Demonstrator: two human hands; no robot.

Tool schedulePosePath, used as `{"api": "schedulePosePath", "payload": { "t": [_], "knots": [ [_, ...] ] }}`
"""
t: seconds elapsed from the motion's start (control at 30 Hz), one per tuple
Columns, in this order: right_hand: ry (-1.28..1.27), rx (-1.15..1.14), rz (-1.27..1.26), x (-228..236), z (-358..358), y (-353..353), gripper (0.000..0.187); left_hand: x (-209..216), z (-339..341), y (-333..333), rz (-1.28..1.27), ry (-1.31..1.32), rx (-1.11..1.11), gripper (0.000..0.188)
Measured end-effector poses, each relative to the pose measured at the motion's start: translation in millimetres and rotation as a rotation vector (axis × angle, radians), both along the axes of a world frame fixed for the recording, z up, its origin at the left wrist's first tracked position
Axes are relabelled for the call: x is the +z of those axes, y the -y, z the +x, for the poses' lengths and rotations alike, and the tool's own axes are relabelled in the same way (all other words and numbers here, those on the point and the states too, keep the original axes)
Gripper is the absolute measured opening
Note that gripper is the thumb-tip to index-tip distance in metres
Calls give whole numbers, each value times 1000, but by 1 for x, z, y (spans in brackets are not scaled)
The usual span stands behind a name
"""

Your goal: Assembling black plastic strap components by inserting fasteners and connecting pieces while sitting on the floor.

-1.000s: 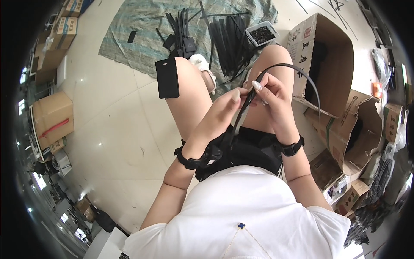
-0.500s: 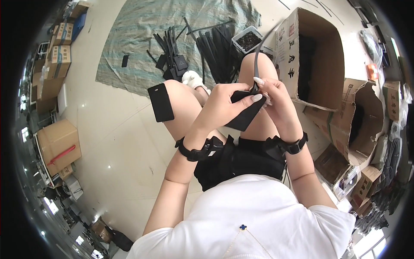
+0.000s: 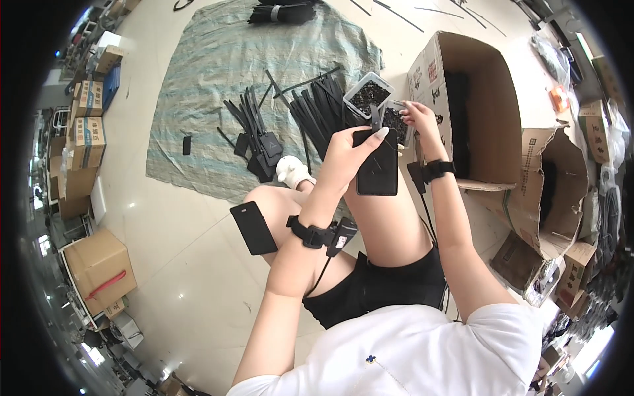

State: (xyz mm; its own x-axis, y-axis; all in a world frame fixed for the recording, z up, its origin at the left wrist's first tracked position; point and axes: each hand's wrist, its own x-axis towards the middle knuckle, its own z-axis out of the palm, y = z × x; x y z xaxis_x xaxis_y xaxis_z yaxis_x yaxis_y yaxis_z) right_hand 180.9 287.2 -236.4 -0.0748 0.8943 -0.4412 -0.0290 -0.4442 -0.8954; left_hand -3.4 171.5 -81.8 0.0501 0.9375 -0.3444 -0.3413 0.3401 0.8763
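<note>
My left hand [image 3: 350,153] pinches the top end of a black flat tag [image 3: 378,171], which looks like a luggage tag, above my right thigh. A short black strap [image 3: 376,117] sticks up from its top. Over the second tray of small dark parts [image 3: 394,120], my right hand [image 3: 422,121] has its fingertips pinched together; whatever is between them is too small to make out. Another tray [image 3: 348,105] of small dark pieces stands just left of it. A second black tag [image 3: 253,229] lies across my left knee.
On the green striped sheet [image 3: 198,79] lie loose black straps [image 3: 317,112], a pile of strapped tags [image 3: 265,146], a small black piece [image 3: 187,145] and a tied black bundle [image 3: 282,13]. Open cardboard boxes [image 3: 485,99] stand close on my right; a closed carton [image 3: 99,264] is at left.
My right hand has let go of the tag and strap and moved up to the trays. The tag, still in my left hand, has turned upright. The view has shifted, showing the tied bundle.
</note>
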Motion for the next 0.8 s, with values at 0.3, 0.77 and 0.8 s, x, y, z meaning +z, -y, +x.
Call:
{"api": "schedulePosePath", "payload": {
  "t": [0.3,0.77,0.8],
  "knots": [
    [1076,734,57,-208,-4,-8,41,-12,-12,0,-127,316,48,21],
    [976,248,268,-244,29,-31,16,5,-4,-5,-106,308,-6,22],
    [919,218,320,-236,26,-36,14,3,-5,-4,-100,265,6,22]
  ]
}}
